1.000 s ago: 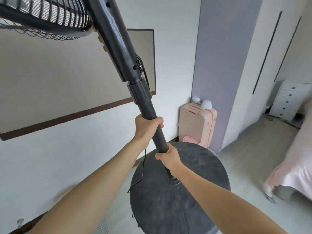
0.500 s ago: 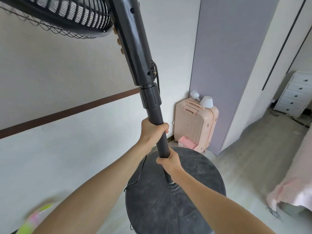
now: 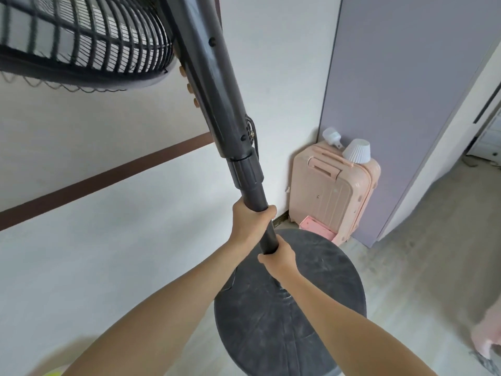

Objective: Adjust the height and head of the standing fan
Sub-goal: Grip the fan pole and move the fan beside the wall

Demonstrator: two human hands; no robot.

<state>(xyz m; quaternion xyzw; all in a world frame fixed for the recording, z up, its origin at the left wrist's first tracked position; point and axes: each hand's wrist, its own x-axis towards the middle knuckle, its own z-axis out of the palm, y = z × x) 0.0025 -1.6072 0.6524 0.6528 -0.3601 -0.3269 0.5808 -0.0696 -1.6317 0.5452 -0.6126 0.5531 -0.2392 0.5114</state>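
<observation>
A person adjusts a black standing fan beside a white wall, both hands wrapped around its pole (image 3: 267, 229). The left hand (image 3: 250, 222) grips just below the locking collar (image 3: 245, 173); the right hand (image 3: 279, 259) grips lower down, above the round base (image 3: 311, 308). Over the past second the hands have kept their places on the pole while the fan head (image 3: 84, 42) and control column (image 3: 214, 85) loom larger and more upright, suggesting the view drew closer, or perhaps the upper section was raised. The height step appears still under way; the head's tilt remains untouched. A pink suitcase (image 3: 330, 196) stands behind.
</observation>
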